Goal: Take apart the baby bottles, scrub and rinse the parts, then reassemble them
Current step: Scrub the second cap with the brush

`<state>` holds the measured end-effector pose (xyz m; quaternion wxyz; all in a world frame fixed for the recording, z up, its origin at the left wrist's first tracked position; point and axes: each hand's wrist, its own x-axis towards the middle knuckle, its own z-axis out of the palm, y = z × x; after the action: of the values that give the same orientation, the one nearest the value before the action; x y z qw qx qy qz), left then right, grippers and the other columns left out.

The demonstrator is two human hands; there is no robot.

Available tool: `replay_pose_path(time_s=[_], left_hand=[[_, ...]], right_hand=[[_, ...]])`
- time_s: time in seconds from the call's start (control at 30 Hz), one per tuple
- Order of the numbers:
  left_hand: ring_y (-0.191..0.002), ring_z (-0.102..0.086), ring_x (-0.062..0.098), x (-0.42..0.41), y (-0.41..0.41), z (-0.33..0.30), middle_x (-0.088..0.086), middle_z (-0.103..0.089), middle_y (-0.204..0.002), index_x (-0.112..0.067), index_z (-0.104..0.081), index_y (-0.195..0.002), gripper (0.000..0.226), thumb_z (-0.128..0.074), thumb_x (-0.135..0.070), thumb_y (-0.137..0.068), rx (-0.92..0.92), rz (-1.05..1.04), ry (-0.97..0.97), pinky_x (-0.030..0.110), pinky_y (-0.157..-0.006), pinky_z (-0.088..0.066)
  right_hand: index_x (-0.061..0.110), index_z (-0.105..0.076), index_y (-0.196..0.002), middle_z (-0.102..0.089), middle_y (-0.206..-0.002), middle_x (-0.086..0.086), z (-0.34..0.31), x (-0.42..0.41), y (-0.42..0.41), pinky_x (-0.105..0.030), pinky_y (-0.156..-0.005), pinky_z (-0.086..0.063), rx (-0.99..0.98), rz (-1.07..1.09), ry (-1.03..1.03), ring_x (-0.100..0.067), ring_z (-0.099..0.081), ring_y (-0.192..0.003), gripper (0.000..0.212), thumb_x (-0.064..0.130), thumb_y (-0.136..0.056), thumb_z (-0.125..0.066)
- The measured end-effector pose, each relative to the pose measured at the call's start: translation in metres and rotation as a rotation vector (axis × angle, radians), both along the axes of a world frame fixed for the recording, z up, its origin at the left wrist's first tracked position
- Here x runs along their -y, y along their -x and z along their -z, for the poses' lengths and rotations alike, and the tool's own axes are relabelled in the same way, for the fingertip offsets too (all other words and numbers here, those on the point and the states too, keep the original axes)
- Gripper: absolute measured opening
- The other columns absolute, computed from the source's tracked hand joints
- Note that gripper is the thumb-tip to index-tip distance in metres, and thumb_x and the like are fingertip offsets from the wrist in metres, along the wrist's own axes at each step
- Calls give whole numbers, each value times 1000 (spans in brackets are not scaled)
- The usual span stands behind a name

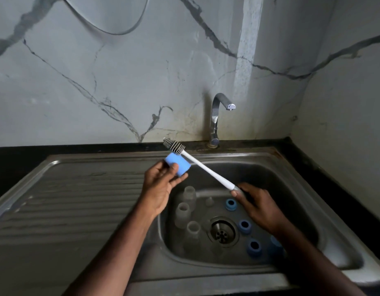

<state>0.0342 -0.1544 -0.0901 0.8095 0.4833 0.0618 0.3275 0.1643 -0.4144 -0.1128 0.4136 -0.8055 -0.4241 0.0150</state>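
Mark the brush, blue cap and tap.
brush [203, 167], head view, mid handle.
blue cap [178, 165], head view, side wall, in the left hand.
tap [219, 101], head view, curved spout.

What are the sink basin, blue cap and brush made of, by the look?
Grey metal sink basin: likely brushed stainless steel, dull sheen with pressed drainboard ridges. Light blue cylindrical cap in the left hand: probably matte opaque plastic. White long-handled bottle brush in the right hand: smooth plastic-looking handle; bristle material unclear.

Three clear plastic bottles [185, 218] are stood left of the round metal drain [222, 231] in the steel sink [312, 184]; four blue plastic rings [244, 226] are laid right.
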Motion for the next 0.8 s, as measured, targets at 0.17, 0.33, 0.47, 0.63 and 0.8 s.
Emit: replay_pose_path(time_s=[0.17,0.33,0.47,0.63,0.8], left_hand=[[-101,-69,35,-22,7,-5,16,-72,-105,1,-65,-110,79,-98,-38,-50,53,-69,55,40,-81,-59],[-115,-59,48,6,-3,-6,21,-68,-109,-1,-63,-110,40,-82,-10,-76,-28,-29,-4,44,-85,-59],[-103,-69,32,-18,8,-9,13,-73,-106,-5,-67,-110,65,-94,-34,-59,26,-50,5,43,-88,-58],[-88,-71,21,13,-2,-6,7,-71,-90,0,-61,-110,31,-68,-7,-81,-88,8,-55,44,-81,-61],[-81,-69,22,-19,13,-12,8,-70,-91,-13,-60,-104,17,-45,-18,-97,-5,-37,284,29,-59,-53]], right_hand=[[36,-67,-106,-72,-90,8,2,19,-11,-40,-72,-59,-6,-24,31,-8,-70,-81,43,71,-91,-47],[39,-62,-94,-65,-77,12,2,1,-2,-30,-59,-51,74,-4,-44,-9,-65,-69,27,63,-95,-49],[35,-65,-103,-69,-84,10,4,10,-6,-36,-66,-56,71,1,23,-7,-68,-75,46,74,-91,-44],[36,-65,-101,-69,-80,9,5,-1,-4,-38,-64,-56,83,3,6,-7,-67,-71,41,72,-92,-46],[39,-67,-105,-70,-84,14,7,29,-24,-38,-70,-57,59,111,27,-3,-68,-77,53,81,-87,-41]])
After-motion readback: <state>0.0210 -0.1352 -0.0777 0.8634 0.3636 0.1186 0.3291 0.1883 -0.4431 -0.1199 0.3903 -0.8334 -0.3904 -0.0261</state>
